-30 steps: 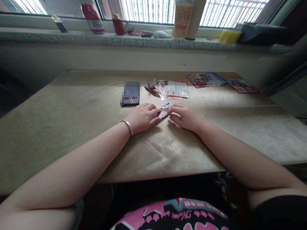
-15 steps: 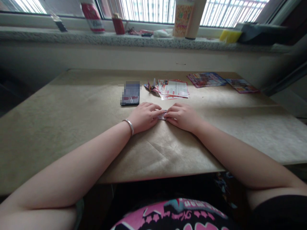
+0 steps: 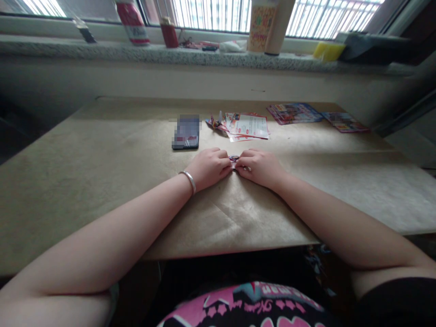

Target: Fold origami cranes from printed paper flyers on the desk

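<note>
Low over the middle of the table, my left hand (image 3: 211, 168) and my right hand (image 3: 261, 167) meet almost fingertip to fingertip. Between them is a small piece of printed paper (image 3: 233, 159) with purplish and white patches, which looks folded. The fingers of both hands are closed on it, one hand at each side, and cover most of it. A silver bracelet (image 3: 189, 180) circles my left wrist. Just beyond my left hand a dark phone (image 3: 186, 131) lies flat. Printed cards or leaflets (image 3: 250, 126) are piled loosely beyond my right hand, with a crumpled colourful wrapper (image 3: 217, 123) at their left.
Colourful printed sheets (image 3: 296, 113) lie stacked at the back right, with another printed sheet (image 3: 344, 122) beside them. On the stone windowsill (image 3: 204, 58) stand a pink can-like container (image 3: 132, 22), a red container (image 3: 169, 34), a patterned cup (image 3: 260, 27) and a yellow block (image 3: 329, 51).
My left fingers have drawn back and curled in, and the left wrist has shifted slightly right. More of the paper's far edge shows between the hands. My right hand stays nearly in place.
</note>
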Demonstrator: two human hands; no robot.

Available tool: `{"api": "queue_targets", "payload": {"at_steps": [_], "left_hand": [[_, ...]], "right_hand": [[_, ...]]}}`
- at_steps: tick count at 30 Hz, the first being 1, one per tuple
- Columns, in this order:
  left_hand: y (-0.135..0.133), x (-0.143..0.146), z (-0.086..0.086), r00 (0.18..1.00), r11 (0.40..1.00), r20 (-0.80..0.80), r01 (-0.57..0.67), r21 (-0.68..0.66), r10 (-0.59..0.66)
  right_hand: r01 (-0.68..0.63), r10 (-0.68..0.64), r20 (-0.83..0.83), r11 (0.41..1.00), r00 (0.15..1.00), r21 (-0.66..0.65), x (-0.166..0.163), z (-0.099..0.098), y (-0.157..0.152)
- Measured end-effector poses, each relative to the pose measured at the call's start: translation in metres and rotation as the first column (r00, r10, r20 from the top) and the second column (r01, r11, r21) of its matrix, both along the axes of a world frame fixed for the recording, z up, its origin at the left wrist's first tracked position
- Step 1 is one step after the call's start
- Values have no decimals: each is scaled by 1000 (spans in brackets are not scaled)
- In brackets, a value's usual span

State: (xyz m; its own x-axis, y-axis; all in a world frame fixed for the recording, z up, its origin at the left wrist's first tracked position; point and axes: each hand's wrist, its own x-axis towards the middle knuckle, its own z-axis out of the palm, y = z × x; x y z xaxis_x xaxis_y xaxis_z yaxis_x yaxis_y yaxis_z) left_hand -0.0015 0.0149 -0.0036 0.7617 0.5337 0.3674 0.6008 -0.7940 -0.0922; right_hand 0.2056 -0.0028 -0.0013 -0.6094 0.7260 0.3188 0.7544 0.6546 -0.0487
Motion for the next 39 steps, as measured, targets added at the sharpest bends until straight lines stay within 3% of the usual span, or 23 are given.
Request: {"api": "queue_targets", "payload": {"at_steps": [7, 15, 21, 39], "left_hand": [[0, 3, 0, 999, 998, -33, 7, 70, -4], [5, 3, -5, 1000, 1000, 9, 13, -9, -13], [5, 3, -5, 997, 994, 59, 53, -92, -47], [7, 9, -6, 969, 947, 212, -53, -317, 125]], "right_hand": [[-8, 7, -86, 1000, 996, -16, -1, -5, 4], [-66, 63, -104, 997, 993, -25, 1, -5, 4], [-1, 0, -36, 1000, 999, -31, -5, -3, 5], [107, -119, -57, 976, 991, -189, 2, -1, 8]]}}
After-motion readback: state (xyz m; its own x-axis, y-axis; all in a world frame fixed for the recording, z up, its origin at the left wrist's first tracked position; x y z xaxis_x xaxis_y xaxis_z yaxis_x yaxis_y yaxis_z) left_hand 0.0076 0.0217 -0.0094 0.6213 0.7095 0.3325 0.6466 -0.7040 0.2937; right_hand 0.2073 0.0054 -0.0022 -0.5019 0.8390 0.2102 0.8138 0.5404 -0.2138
